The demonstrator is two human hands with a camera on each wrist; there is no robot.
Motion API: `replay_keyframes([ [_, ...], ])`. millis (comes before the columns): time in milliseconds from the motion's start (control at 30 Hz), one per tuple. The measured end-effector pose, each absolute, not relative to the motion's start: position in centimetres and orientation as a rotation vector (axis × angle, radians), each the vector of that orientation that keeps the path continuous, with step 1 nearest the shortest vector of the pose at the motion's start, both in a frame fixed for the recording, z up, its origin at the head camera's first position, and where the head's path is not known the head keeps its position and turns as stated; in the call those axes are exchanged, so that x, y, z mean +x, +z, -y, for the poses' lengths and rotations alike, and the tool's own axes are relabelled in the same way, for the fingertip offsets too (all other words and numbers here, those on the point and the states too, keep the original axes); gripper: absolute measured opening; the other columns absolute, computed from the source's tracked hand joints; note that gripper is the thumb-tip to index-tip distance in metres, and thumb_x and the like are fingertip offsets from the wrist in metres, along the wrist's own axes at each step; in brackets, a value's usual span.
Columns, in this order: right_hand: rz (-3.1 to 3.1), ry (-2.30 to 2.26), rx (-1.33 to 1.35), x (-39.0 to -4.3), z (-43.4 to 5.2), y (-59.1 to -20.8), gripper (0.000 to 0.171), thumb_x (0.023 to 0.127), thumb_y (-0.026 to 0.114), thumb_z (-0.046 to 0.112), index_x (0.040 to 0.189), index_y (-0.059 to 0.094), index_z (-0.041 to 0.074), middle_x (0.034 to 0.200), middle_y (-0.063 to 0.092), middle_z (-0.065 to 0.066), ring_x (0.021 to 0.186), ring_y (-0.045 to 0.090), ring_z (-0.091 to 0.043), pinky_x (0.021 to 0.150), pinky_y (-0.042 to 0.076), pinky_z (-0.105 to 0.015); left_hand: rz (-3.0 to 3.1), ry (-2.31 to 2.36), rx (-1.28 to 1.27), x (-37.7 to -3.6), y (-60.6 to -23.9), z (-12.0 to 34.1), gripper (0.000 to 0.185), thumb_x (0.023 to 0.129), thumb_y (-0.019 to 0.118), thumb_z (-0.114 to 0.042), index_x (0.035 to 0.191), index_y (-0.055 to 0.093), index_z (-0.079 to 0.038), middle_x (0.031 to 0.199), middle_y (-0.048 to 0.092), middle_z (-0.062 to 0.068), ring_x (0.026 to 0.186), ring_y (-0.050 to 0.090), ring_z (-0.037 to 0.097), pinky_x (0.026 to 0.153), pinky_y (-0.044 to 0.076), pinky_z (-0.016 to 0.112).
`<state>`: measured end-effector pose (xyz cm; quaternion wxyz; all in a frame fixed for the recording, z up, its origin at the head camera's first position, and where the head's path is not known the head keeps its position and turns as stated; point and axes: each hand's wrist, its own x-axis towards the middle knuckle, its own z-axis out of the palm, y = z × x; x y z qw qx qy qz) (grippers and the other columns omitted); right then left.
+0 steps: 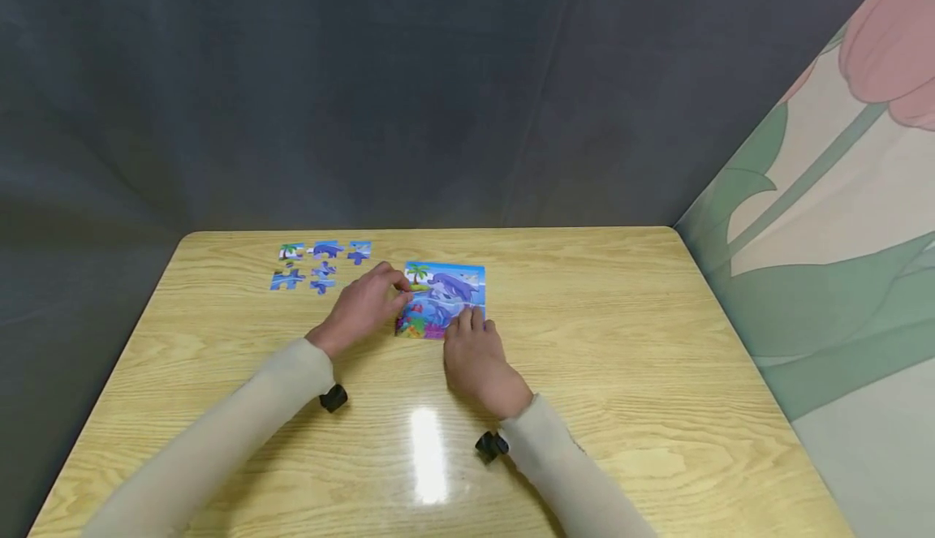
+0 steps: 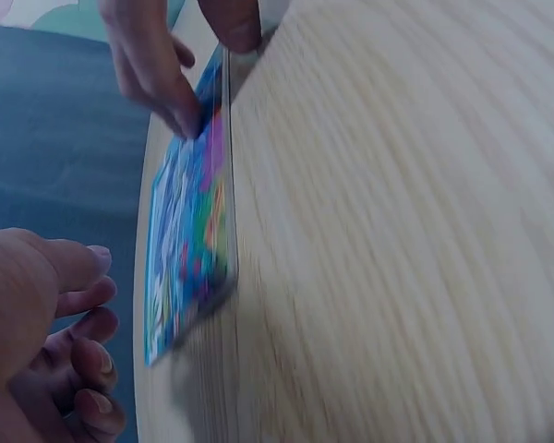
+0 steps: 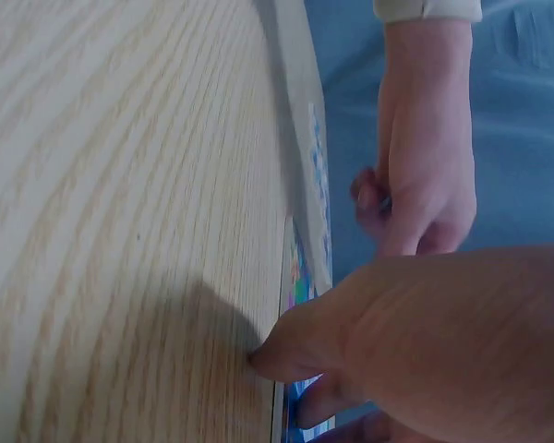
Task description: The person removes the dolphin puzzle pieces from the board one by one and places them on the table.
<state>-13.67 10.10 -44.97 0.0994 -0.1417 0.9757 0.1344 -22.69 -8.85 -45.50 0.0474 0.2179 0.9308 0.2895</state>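
Observation:
A flat picture board (image 1: 438, 274) printed with dolphins and a palm tree lies on the table. At its lower right, my right hand (image 1: 478, 359) rests its fingers on the printed face. The right thumb (image 3: 272, 355) touches down by the board's front edge. My left hand (image 1: 368, 299) hovers at the board's left edge. In the left wrist view, the fingers (image 2: 97, 360) of that hand are loosely bent, with a gap between them and the board and nothing held.
Several loose jigsaw pieces (image 1: 325, 250) with matching dolphin and palm tree art lie to the left of the board. A dark curtain (image 1: 438, 100) hangs behind the wooden table (image 1: 613, 343), and a flower-patterned panel (image 1: 825, 221) stands along the right side.

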Motion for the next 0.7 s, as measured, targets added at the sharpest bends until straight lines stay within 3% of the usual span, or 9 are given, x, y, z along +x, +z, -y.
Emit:
replay_keyframes([
  [167, -2.899, 0.429, -0.411, -13.6, -9.8, -44.9, 0.051, 0.100, 0.046, 0.026, 0.141, 0.046, -0.004, 0.139, 0.048, -0.021, 0.132, 0.047, -0.033, 0.103, 0.048, -0.041, -2.808, 0.912, 0.694, -23.1, -46.0, 6.7, 0.019, 0.099, 0.060, -0.032, 0.108, 0.069, -0.018, 0.109, 0.059, -0.001, 0.088, 0.061, 0.015, 0.076, 0.052, 0.037],
  [367, -2.878, 0.408, -0.432, -13.7, -10.1, -44.8, 0.051, 0.101, 0.047, 0.027, 0.144, 0.045, -0.002, 0.143, 0.047, -0.020, 0.136, 0.044, -0.032, 0.103, 0.048, -0.042, -2.744, 0.852, 0.685, -24.1, -47.0, 3.5, 0.030, 0.097, 0.062, -0.036, 0.120, 0.066, -0.017, 0.120, 0.058, 0.001, 0.109, 0.060, 0.019, 0.096, 0.051, 0.044],
  [567, -2.775, 0.376, -0.361, -13.7, -9.9, -44.5, 0.053, 0.105, 0.039, 0.025, 0.152, 0.034, 0.000, 0.160, 0.031, -0.020, 0.150, 0.032, -0.033, 0.118, 0.037, -0.045, -2.708, 0.781, 0.673, -24.5, -47.5, 1.7, 0.041, 0.094, 0.067, -0.037, 0.130, 0.060, -0.018, 0.126, 0.053, 0.002, 0.113, 0.058, 0.020, 0.099, 0.050, 0.042],
  [700, -2.763, 0.422, -0.361, -13.7, -9.5, -44.4, 0.053, 0.105, 0.039, 0.023, 0.151, 0.034, -0.002, 0.160, 0.032, -0.021, 0.149, 0.032, -0.034, 0.117, 0.038, -0.044, -2.687, 0.771, 0.670, -24.5, -47.1, 1.3, 0.040, 0.094, 0.068, -0.035, 0.127, 0.059, -0.016, 0.126, 0.053, 0.003, 0.112, 0.058, 0.019, 0.099, 0.049, 0.041],
])
